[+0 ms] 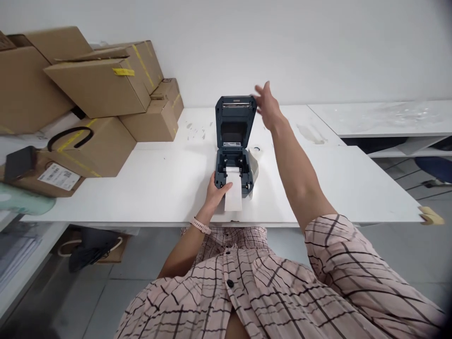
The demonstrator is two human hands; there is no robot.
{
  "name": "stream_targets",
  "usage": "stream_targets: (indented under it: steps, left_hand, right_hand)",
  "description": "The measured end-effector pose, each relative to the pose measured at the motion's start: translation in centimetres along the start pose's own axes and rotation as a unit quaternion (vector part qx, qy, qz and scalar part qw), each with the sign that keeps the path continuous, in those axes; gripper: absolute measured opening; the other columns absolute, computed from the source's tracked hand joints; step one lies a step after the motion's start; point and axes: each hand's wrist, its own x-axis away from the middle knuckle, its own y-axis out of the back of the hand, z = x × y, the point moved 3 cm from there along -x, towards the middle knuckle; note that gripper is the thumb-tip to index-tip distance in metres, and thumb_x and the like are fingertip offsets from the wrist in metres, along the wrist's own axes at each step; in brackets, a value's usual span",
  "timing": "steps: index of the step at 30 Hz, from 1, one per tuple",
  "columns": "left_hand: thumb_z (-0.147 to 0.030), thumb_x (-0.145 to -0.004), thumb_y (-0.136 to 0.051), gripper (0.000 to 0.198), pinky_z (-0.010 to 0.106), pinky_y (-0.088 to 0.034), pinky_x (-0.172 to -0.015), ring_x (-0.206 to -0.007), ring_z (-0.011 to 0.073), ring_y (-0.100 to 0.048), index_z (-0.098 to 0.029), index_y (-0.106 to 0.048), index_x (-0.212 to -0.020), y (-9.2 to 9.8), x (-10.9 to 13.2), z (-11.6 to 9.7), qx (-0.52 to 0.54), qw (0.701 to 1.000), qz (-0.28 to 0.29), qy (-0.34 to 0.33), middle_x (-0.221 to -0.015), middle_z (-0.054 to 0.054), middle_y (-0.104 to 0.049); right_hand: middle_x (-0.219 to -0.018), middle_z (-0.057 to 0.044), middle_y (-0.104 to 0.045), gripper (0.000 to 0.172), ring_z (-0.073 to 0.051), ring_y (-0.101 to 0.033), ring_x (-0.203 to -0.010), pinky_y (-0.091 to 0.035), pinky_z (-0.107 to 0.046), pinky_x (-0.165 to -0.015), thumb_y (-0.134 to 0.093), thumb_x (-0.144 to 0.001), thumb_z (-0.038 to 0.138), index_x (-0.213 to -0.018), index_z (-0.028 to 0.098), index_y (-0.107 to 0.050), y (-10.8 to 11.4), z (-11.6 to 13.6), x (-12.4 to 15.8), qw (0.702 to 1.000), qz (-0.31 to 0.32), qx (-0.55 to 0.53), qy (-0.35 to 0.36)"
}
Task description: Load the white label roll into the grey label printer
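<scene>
A dark label printer (234,146) stands on the white table with its lid raised and tilted back. White label paper (233,197) runs from inside it out over the front edge. My left hand (215,192) grips the printer's left front side, its thumb lying on the paper and its other fingers partly hidden along the casing. At the lid's upper right corner is my right hand (266,104), fingers spread and slightly blurred; whether the fingertips touch the lid I cannot tell. Nothing shows in that hand.
Cardboard boxes (102,87) with yellow tape are piled at the left, and a black strap (70,134) lies over one. The white table (300,188) ends in a front edge close to my body. Behind it rises a white wall (282,47). A blue stool (434,168) stands far right.
</scene>
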Motion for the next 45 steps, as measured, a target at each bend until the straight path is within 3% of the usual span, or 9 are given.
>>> stream_targets:
  steps: [3,9,14,21,30,34,37,41,45]
  left_hand:
    - [-0.049,-0.074,-0.087,0.103,0.043,-0.049,-0.114,-0.147,0.0348,-0.049,-0.028,-0.034,-0.160,0.3,0.2,0.6,-0.003,1.000,0.020,-0.012,-0.163,0.015,-0.047]
    - [-0.073,-0.087,-0.062,0.092,0.041,-0.037,-0.125,-0.161,0.0312,-0.029,-0.032,-0.031,-0.163,2.1,0.6,0.5,0.020,1.000,-0.007,-0.009,-0.175,0.007,-0.025]
    - [-0.070,-0.089,-0.061,0.085,0.039,-0.034,-0.127,-0.163,0.0299,-0.022,-0.034,-0.034,-0.161,1.8,-0.6,-3.0,0.006,0.997,-0.031,-0.072,-0.176,0.002,-0.023]
    - [-0.044,-0.084,-0.076,0.070,0.041,-0.054,-0.108,-0.134,0.0304,-0.061,-0.023,-0.052,-0.146,-0.2,-1.0,-2.4,0.058,0.996,0.054,-0.031,-0.149,0.013,-0.061]
    - [-0.045,-0.081,-0.078,0.069,0.042,-0.051,-0.111,-0.133,0.0298,-0.061,-0.023,-0.056,-0.142,0.0,-1.4,-2.0,0.046,0.997,0.037,-0.057,-0.144,0.012,-0.063]
    - [-0.050,-0.077,-0.082,0.090,0.035,-0.053,-0.105,-0.139,0.0283,-0.054,-0.026,-0.040,-0.153,0.8,1.5,-0.2,-0.008,0.998,-0.054,-0.037,-0.158,0.013,-0.048]
    - [-0.061,-0.075,-0.080,0.074,0.029,-0.055,-0.071,-0.100,0.0209,-0.067,-0.022,-0.054,-0.134,1.1,5.1,2.2,-0.040,0.991,-0.128,0.012,-0.132,0.014,-0.063]
    - [-0.071,-0.072,-0.075,0.054,0.026,-0.030,-0.045,-0.050,0.0090,-0.045,-0.019,-0.062,-0.083,-0.9,7.3,3.2,0.036,0.986,0.057,0.152,-0.067,0.000,-0.058]
    - [-0.063,-0.065,-0.083,0.051,0.025,-0.024,-0.047,-0.045,0.0053,-0.034,-0.019,-0.057,-0.065,-1.4,6.5,1.4,0.057,0.986,0.091,0.124,-0.055,-0.005,-0.046]
  right_hand:
    - [-0.145,-0.009,-0.063,0.097,-0.029,-0.059,-0.137,-0.046,-0.055,-0.116,-0.002,-0.095,0.085,-0.148,0.023,-0.054,-1.4,1.4,1.1,0.995,0.034,-0.067,-0.060]
    - [-0.150,-0.003,-0.061,0.074,-0.027,-0.052,-0.146,-0.037,-0.051,-0.126,-0.010,-0.104,0.072,-0.145,0.033,-0.058,-2.4,7.1,16.6,0.999,0.001,-0.022,-0.047]
    - [-0.156,-0.007,-0.057,0.053,-0.025,-0.039,-0.156,-0.034,-0.052,-0.129,-0.032,-0.108,0.054,-0.138,0.027,-0.066,-4.9,6.7,24.9,0.995,0.046,0.083,-0.042]
    - [-0.166,-0.003,-0.044,0.051,-0.025,-0.033,-0.159,-0.033,-0.055,-0.130,-0.028,-0.109,0.039,-0.155,0.030,-0.049,-6.9,5.8,26.6,0.989,0.015,0.132,-0.060]
    - [-0.169,-0.005,-0.039,0.055,-0.024,-0.030,-0.160,-0.031,-0.053,-0.131,-0.020,-0.109,0.039,-0.158,0.027,-0.043,-8.3,5.3,27.7,0.987,-0.038,0.146,-0.064]
    - [-0.165,-0.006,-0.046,0.052,-0.025,-0.033,-0.159,-0.031,-0.054,-0.130,-0.023,-0.109,0.039,-0.151,0.027,-0.050,-8.3,5.3,27.7,0.987,-0.048,0.138,-0.063]
    - [-0.164,-0.006,-0.048,0.050,-0.025,-0.035,-0.158,-0.031,-0.055,-0.129,-0.024,-0.109,0.040,-0.149,0.028,-0.053,-8.0,5.4,27.8,0.989,-0.039,0.128,-0.065]
    - [-0.164,-0.004,-0.047,0.051,-0.024,-0.033,-0.158,-0.030,-0.056,-0.129,-0.023,-0.109,0.040,-0.149,0.030,-0.053,-7.9,5.4,27.8,0.988,-0.040,0.135,-0.065]
    - [-0.164,-0.005,-0.047,0.050,-0.024,-0.033,-0.158,-0.030,-0.053,-0.129,-0.023,-0.110,0.039,-0.148,0.028,-0.054,-7.9,5.5,27.8,0.987,-0.036,0.142,-0.064]
